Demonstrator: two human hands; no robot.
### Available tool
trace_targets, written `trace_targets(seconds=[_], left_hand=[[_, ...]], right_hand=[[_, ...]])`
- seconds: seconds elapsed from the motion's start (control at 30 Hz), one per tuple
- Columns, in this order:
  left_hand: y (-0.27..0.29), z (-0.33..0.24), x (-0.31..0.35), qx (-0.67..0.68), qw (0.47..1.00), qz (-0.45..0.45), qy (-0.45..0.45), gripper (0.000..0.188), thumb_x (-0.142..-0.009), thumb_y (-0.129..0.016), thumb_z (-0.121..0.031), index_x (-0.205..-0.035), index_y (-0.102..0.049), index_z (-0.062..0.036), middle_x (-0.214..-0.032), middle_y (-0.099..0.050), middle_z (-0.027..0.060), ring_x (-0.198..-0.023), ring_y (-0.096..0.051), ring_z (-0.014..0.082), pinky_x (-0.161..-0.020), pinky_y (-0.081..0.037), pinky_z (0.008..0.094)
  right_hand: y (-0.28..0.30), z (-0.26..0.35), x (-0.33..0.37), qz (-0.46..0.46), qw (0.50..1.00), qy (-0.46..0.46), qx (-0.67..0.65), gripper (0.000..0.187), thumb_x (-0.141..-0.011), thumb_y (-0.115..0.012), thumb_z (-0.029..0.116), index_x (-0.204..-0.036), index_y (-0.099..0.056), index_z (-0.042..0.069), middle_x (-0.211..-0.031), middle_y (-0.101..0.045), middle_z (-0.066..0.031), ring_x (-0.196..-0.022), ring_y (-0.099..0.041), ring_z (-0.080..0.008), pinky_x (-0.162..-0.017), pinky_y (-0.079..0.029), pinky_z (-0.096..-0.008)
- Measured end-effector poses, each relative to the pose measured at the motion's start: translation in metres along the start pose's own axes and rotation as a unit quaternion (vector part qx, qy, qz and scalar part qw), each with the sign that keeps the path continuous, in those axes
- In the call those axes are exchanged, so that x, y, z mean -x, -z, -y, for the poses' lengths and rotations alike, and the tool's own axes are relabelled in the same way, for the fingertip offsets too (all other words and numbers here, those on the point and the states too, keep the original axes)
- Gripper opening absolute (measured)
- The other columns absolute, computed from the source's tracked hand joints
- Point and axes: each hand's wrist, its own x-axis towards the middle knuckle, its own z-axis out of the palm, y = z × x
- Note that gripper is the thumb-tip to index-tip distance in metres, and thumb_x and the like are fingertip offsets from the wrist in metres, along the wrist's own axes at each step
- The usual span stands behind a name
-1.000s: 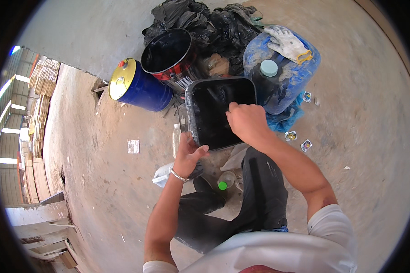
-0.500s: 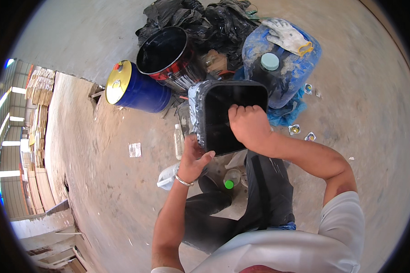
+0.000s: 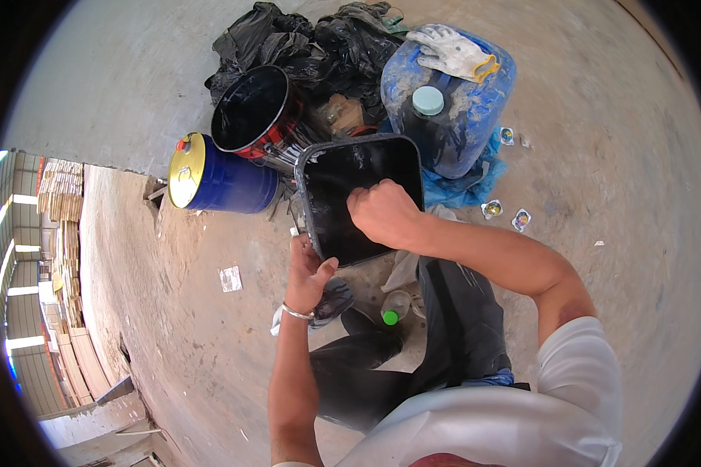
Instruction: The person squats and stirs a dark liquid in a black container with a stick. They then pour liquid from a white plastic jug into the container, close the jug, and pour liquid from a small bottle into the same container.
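In the head view, the black tub is held in front of the person, over the floor and tilted so that its open mouth faces the camera. The left hand grasps the tub's lower left corner, with its thumb over the rim; a bracelet circles that wrist. The right hand is at the mouth of the tub with its fingers curled in; I cannot tell whether it grips anything or touches the inside.

Beyond the tub stand a red and black drum with an open top and, to its left, a tilted blue drum with a yellow top. Black plastic bags lie heaped behind them. To the right is a dirty blue jug with a pale cap; a white glove with a yellow cuff lies on it, and blue plastic is bunched at its lower end. A clear bottle with a green cap lies between the person's legs. A scrap of paper lies on the floor at the left.
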Motion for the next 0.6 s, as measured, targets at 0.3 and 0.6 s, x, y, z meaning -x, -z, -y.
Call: trace_targets(seconds=[0.3, 0.6], left_hand=[[-0.001, -0.004, -0.001, 0.008, 1.000, -0.019, 0.005, 0.040, -0.093, -0.066, -0.004, -0.126, -0.043, -0.0032, -0.103, -0.061, 0.0076, -0.085, -0.062, 0.0130, -0.073, -0.058, 0.0299], [-0.002, 0.005, -0.001, 0.023, 0.999, -0.018, 0.030, 0.047, -0.089, -0.071, 0.005, -0.123, -0.039, -0.0061, -0.107, -0.053, 0.0038, -0.081, -0.051, 0.0087, -0.072, -0.057, 0.0291]], right_hand=[[0.006, 0.004, 0.015, 0.029, 0.999, 0.041, -0.008, 0.015, -0.071, -0.066, 0.015, -0.078, -0.064, 0.002, -0.067, -0.066, -0.0101, -0.060, -0.068, -0.0248, -0.056, -0.050, -0.0372], [0.025, -0.013, 0.011, 0.000, 0.995, -0.097, -0.013, 0.014, -0.072, -0.067, 0.014, -0.081, -0.067, 0.003, -0.070, -0.071, -0.0116, -0.059, -0.071, -0.0258, -0.052, -0.052, -0.0377]])
